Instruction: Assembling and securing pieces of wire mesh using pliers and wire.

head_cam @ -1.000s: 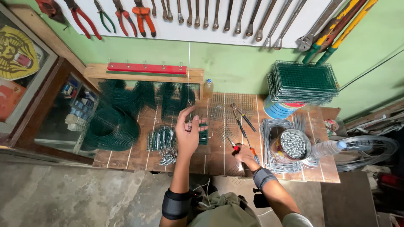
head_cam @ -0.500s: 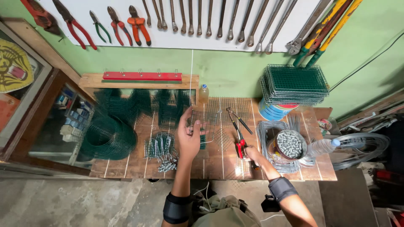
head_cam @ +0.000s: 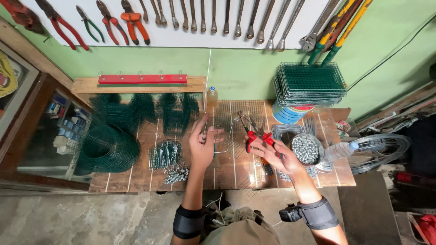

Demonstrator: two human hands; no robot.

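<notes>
Left hand (head_cam: 202, 144) spread open, palm down on silver wire mesh panel (head_cam: 234, 122) lying on wooden counter (head_cam: 136, 174); thin mesh hard to trace, edges unclear. Right hand (head_cam: 272, 154), just right of mesh, fingers closed around red-handled pliers (head_cam: 254, 134), jaws pointing away over the mesh. Metal bowl of clips (head_cam: 306, 149) right of pliers. Green mesh roll (head_cam: 106, 147) left of mesh, blurry
</notes>
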